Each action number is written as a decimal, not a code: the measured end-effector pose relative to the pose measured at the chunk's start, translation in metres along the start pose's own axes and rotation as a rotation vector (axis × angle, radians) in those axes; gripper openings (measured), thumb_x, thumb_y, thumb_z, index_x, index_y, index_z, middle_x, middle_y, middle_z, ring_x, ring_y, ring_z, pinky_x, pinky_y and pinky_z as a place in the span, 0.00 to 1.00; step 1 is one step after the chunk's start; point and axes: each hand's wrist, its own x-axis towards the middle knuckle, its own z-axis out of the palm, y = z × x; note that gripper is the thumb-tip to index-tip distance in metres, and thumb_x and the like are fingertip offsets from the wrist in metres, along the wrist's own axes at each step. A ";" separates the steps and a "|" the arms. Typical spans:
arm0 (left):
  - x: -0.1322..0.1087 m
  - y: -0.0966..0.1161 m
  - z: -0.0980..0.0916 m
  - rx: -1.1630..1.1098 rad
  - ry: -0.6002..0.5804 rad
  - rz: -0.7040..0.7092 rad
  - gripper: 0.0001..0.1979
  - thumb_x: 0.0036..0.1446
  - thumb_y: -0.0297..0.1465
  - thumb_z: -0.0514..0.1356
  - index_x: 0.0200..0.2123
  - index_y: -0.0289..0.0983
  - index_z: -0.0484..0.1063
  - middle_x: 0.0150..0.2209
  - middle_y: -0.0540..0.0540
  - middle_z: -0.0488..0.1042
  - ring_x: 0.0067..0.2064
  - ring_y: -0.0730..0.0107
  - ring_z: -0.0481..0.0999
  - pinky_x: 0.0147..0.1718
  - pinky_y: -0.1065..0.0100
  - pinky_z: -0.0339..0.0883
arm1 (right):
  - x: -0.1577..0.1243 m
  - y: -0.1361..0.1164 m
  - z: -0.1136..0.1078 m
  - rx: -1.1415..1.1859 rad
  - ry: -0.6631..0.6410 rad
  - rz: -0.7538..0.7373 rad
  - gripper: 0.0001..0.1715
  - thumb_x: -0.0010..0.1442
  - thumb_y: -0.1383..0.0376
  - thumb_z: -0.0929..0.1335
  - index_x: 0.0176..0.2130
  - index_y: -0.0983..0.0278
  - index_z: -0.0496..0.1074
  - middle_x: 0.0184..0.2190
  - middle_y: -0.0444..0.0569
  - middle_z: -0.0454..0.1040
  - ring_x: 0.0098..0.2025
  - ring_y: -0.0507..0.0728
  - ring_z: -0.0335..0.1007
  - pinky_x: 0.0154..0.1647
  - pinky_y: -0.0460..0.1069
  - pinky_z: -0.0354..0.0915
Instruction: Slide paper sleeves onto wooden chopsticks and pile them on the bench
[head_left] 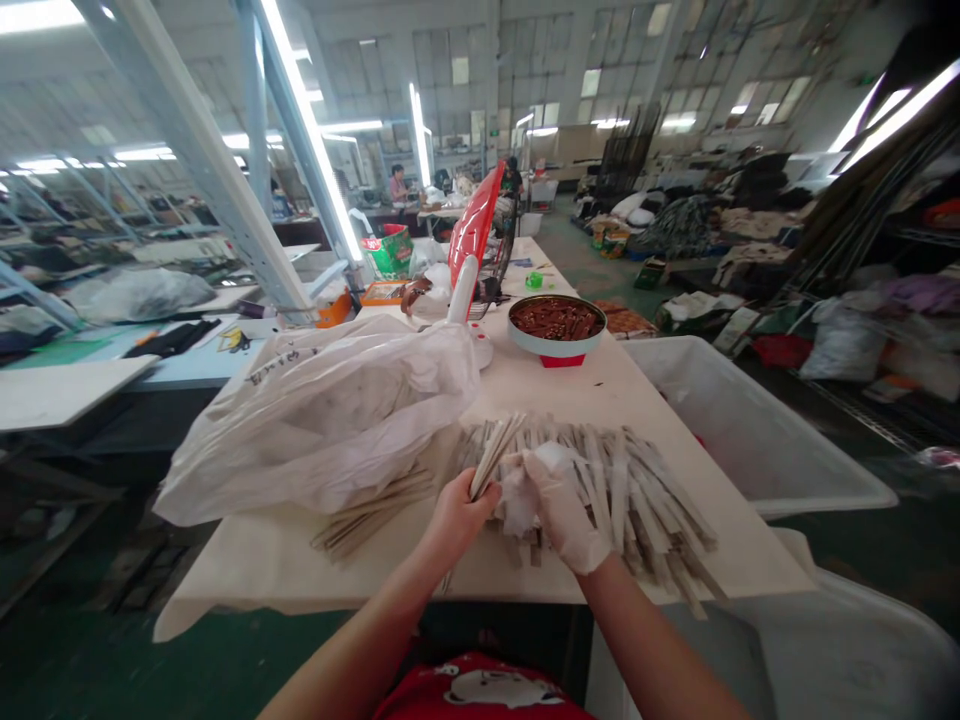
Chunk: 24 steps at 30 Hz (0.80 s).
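Note:
My left hand [459,513], bare, is closed around a bundle of thin pale strips [497,452] that tilts up to the right. Close beside it is my right hand [556,500] in a whitish translucent glove. Its fingers are bent together near the bundle, with whitish, filmy material [519,503] at them; I cannot make out exactly what they grip. Under and behind both hands spreads a wide pile of flat grey-beige strips [630,480], fanned toward the table's front edge. More strips [382,510] lie to the left, partly under a large white plastic bag [322,410].
On the cream-covered table [517,585] stand a red and white fan [474,240] and a round tin [556,335] of small brown pieces on a red base. White plastic bins [757,420] flank the right side. A slanted metal post [202,150] rises at left. People sit far back.

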 end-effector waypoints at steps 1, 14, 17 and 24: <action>0.000 0.001 0.000 -0.010 -0.001 -0.001 0.11 0.51 0.37 0.55 0.27 0.35 0.64 0.22 0.55 0.59 0.24 0.77 0.57 0.24 0.74 0.52 | -0.003 0.000 0.001 -0.015 -0.019 -0.015 0.21 0.53 0.51 0.67 0.36 0.65 0.74 0.27 0.46 0.73 0.26 0.53 0.67 0.28 0.47 0.63; -0.007 0.003 -0.002 -0.282 -0.076 -0.112 0.16 0.56 0.45 0.50 0.28 0.37 0.59 0.20 0.56 0.57 0.19 0.80 0.55 0.18 0.76 0.49 | 0.007 -0.005 -0.012 0.120 0.132 0.126 0.16 0.44 0.57 0.73 0.26 0.64 0.66 0.21 0.42 0.68 0.21 0.49 0.61 0.21 0.45 0.58; -0.013 0.000 -0.004 -0.296 -0.077 -0.164 0.15 0.52 0.43 0.55 0.33 0.36 0.61 0.21 0.57 0.58 0.19 0.81 0.53 0.16 0.77 0.46 | 0.014 -0.011 -0.027 0.132 0.135 0.109 0.19 0.46 0.55 0.72 0.22 0.64 0.62 0.14 0.38 0.61 0.15 0.46 0.53 0.16 0.43 0.51; -0.025 -0.004 -0.024 -0.167 -0.128 -0.113 0.15 0.50 0.41 0.58 0.34 0.35 0.66 0.21 0.55 0.57 0.21 0.80 0.54 0.20 0.76 0.48 | 0.022 -0.022 -0.041 0.229 0.015 0.136 0.19 0.44 0.60 0.74 0.22 0.64 0.60 0.15 0.36 0.58 0.13 0.42 0.45 0.13 0.41 0.43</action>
